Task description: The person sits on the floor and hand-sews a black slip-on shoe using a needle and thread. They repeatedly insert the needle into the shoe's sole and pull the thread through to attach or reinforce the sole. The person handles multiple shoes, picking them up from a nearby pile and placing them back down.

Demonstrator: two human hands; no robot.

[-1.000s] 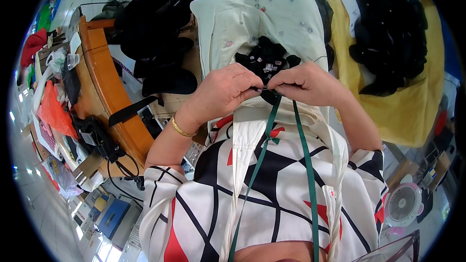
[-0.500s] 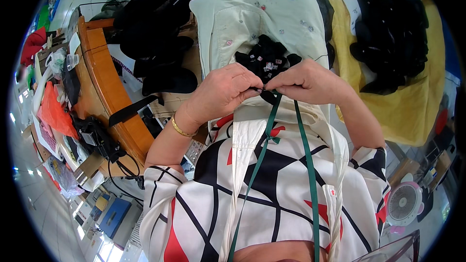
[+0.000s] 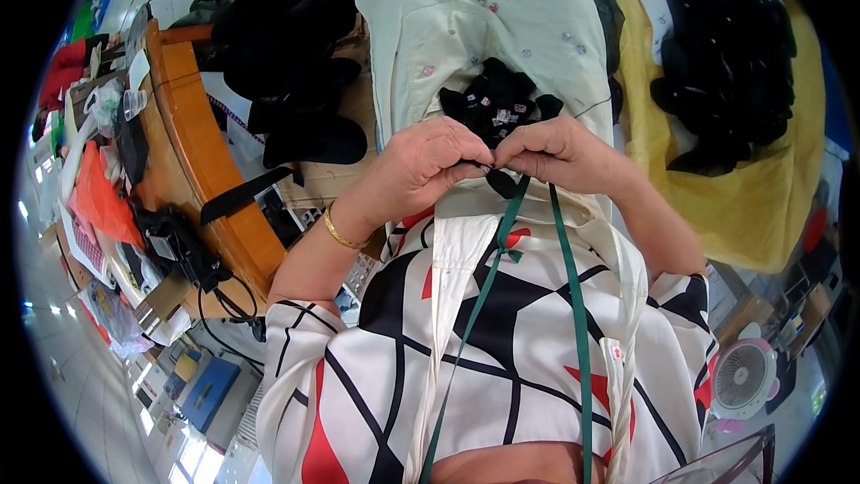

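In front of my chest, my left hand (image 3: 432, 161) and my right hand (image 3: 563, 154) meet with fingertips pinched together. Between them they hold a small black cloth piece (image 3: 502, 184), mostly covered by the fingers; a tiny pale bit shows at the left fingertips. Just beyond lies a pile of small black cloth pieces (image 3: 488, 94), several bearing little white-and-pink tags. The pile rests in a dip of a pale cloth (image 3: 528, 22) with small printed flowers, spread over my lap. Two green ribbons (image 3: 570, 278) hang down close under my right hand.
To the left, black padded shapes (image 3: 313, 139) lie on cardboard beside a wooden table edge (image 3: 206, 143). A black strap (image 3: 246, 197) crosses that edge. On the right, more black pieces (image 3: 726, 63) rest on yellow cloth (image 3: 752, 224). A white fan (image 3: 745, 376) stands at lower right.
Both hands stay together at nearly the same place, with the fingertips slightly shifted on the black piece. The whole view has moved a little.
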